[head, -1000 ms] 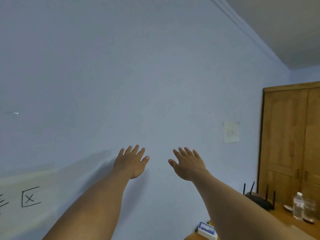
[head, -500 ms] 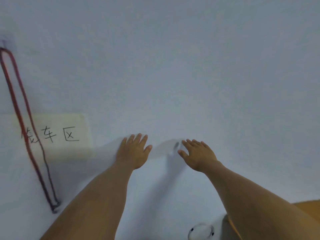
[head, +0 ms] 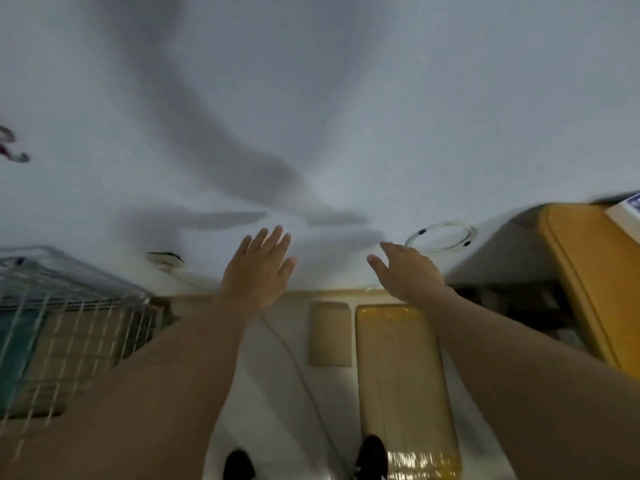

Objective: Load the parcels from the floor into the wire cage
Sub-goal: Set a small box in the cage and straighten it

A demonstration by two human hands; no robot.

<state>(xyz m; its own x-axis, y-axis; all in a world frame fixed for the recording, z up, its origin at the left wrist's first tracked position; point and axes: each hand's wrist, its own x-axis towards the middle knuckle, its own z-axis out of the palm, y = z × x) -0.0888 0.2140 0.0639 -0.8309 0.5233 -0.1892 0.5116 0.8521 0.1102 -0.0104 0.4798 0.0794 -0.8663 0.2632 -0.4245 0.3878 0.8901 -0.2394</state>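
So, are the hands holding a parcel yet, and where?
Nothing is held. The left hand and right hand are open and empty, above the long parcel on the floor.

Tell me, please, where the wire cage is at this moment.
In the head view the wire cage stands at the left edge, against the wall, left of the left hand; the two parcels on the floor lie further right.

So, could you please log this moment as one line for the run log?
phase: approach | left hand: open, empty | right hand: open, empty | parcels: on floor, untouched | wire cage: at left
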